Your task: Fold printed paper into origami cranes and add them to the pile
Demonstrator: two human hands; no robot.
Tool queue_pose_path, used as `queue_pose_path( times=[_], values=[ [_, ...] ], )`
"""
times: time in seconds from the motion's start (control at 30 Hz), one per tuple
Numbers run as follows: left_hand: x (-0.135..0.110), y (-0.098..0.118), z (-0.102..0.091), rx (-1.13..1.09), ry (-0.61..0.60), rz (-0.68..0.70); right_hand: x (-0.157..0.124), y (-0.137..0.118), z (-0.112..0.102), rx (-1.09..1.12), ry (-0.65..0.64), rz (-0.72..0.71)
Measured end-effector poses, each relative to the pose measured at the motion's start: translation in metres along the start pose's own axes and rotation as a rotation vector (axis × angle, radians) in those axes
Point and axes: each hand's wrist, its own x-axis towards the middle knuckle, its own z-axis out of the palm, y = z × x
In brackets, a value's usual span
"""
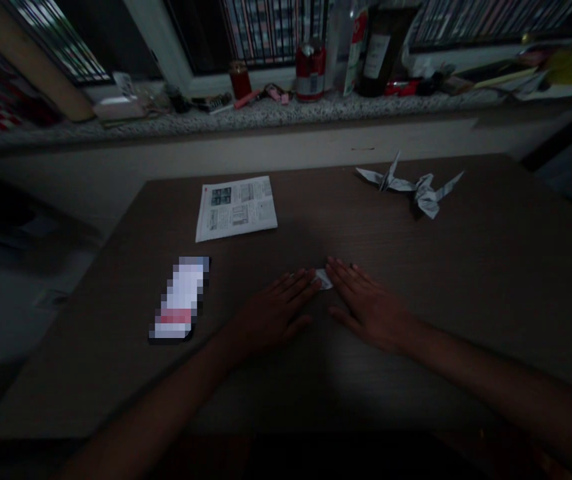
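Now, a small bit of paper (324, 281) lies on the brown table (476, 280). The left hand (280, 313) is flat, palm down, thumb out, with its fingertips over the small bit's left side. The right hand (369, 303) is flat too, fingertips at its right side. Left of the small bit lies a phone (179, 300). Behind it to the left is a folded newspaper (239, 210); behind it to the right are two paper birds (427, 197).

The head camera looks forward and down over the table (466, 280).
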Motion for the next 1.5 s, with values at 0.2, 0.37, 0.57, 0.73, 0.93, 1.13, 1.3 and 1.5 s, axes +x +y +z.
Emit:
queue_pose_path(
  times=[0.2,0.37,0.57,0.73,0.93,1.13,1.3,1.5],
  values=[
    [0.001,0.002,-0.004,-0.013,-0.016,-0.004,-0.007,0.007,-0.002,-0.027,-0.010,0.022],
    [0.001,0.003,-0.005,-0.030,-0.018,-0.014,-0.008,0.011,-0.008,0.062,0.001,0.010],
    [0.002,0.005,-0.009,-0.030,-0.007,-0.014,-0.016,0.020,-0.025,0.106,0.056,0.070],
    [0.004,0.006,-0.008,-0.014,0.008,-0.026,-0.024,0.023,-0.026,0.056,0.068,-0.001],
    [0.005,0.005,-0.007,-0.005,0.055,-0.027,-0.026,0.027,-0.020,0.036,0.077,-0.039],
    [0.006,0.003,-0.005,0.015,0.079,-0.011,-0.026,0.028,-0.019,0.038,0.099,-0.050],
    [0.007,0.004,-0.005,0.021,0.087,-0.013,-0.027,0.028,-0.018,0.034,0.105,-0.054],
    [0.008,0.004,-0.008,-0.002,0.083,0.011,-0.019,0.026,-0.028,0.109,0.110,-0.008]
  ],
)
